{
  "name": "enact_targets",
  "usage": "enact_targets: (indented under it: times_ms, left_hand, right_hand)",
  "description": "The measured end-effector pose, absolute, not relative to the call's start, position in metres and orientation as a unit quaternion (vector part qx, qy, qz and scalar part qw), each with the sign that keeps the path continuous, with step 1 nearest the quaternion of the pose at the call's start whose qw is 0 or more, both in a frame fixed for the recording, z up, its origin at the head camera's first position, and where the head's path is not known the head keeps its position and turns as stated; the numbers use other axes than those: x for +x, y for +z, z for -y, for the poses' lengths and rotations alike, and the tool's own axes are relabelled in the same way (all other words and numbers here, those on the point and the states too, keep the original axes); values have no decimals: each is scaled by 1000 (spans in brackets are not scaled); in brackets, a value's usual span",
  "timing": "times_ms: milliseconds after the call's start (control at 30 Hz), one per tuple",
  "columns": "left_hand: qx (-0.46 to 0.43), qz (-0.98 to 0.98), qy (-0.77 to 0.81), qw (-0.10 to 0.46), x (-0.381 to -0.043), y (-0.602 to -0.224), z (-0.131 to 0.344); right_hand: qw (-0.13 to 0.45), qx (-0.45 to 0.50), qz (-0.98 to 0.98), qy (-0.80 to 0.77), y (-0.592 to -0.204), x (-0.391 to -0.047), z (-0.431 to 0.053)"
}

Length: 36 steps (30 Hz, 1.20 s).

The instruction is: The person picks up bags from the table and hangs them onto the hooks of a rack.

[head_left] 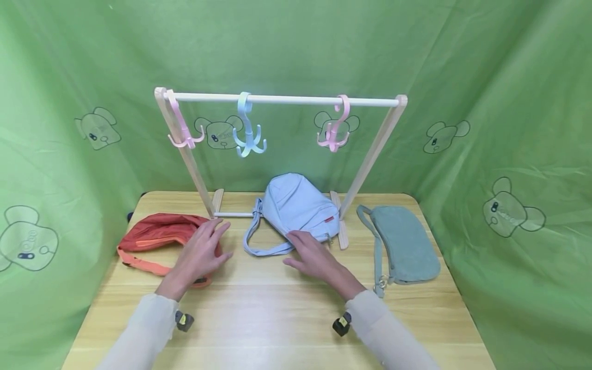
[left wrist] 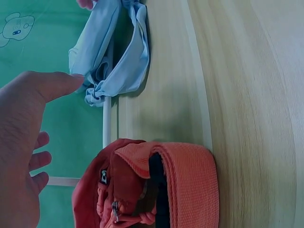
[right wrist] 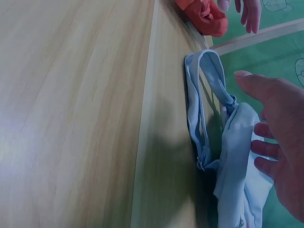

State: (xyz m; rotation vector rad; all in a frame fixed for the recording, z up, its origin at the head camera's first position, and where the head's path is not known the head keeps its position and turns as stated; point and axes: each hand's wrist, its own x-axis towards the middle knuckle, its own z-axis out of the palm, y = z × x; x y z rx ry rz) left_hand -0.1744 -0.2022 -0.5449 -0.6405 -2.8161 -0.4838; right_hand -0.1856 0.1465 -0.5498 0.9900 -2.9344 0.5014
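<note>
a green curtain backs a wooden table; clock positions are read in the head view from the bare surface between the forearms, 12 being straight ahead.

grip state: the right hand, at 1 o'clock, holds nothing; its thumb is extended, its fingers loosely bent. it lies over the near edge of the blue bag; contact cannot be confirmed. the left hand, at 10 o'clock, is likewise unloaded, thumb out, over the 3 o'clock end of the red bag.

the blue bag lies at 12 o'clock between the rack's uprights, its strap looping out on its 8 o'clock side.

handling, as a judgement: bring both hands to the blue bag together. pinch the strap with the left and support the body with the right, as the soft fabric will likely sag. keep the loop untwisted and clear of the lower rail.

beyond: the green bag lies at 2 o'clock. overhead, the rack bar carries pink hooks at 11 and 1 and a blue hook near 12.
</note>
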Motion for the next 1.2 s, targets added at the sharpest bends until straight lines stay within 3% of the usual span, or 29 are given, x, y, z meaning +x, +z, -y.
enact_targets:
  times_ms: [233, 1200]
  left_hand:
    - [-240, 948, -170, 124, -176, -549, 195]
    - [-233, 952, -190, 59, -181, -564, 169]
  right_hand:
    - [15, 327, 933, 150, -549, -184, -137]
    - [15, 362, 920, 152, -564, -189, -117]
